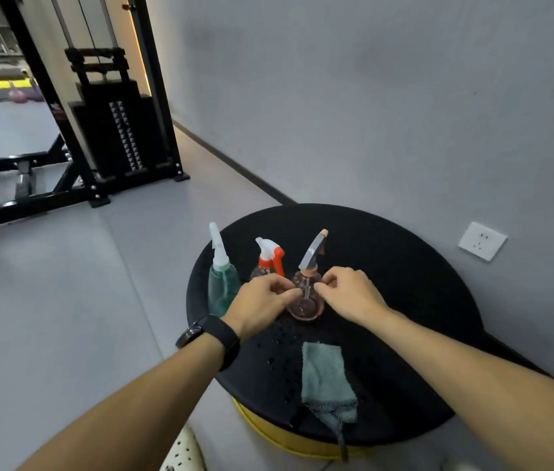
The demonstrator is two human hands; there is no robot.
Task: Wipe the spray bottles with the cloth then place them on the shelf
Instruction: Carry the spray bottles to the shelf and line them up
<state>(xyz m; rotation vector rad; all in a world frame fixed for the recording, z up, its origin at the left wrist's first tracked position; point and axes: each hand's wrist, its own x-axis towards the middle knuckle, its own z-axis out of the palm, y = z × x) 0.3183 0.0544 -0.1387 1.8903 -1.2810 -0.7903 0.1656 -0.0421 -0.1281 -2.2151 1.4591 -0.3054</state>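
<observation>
- A round black tabletop (387,266) is seen from above, set against a grey wall.
- Three spray bottles stand in a row on it: a tall green spray bottle (220,287) at the left, a clear bottle with an orange trigger (270,258) in the middle, and a round pink bottle with a grey trigger (307,297) at the right.
- The pink bottle is pinched from both sides: the left hand (262,305), a black watch (209,339) on its wrist, touches its left side with curled fingers, and the right hand (350,294) does the same on its right side.
- A folded green cloth (326,380) lies nearer the viewer on the tabletop, apart from both hands, one corner hanging over the edge.
- Water droplets (279,348) are scattered just beside the cloth.
- A black weight-stack machine (116,130) stands on the floor at the upper left.
- A white wall socket (482,241) is mounted at the right.
</observation>
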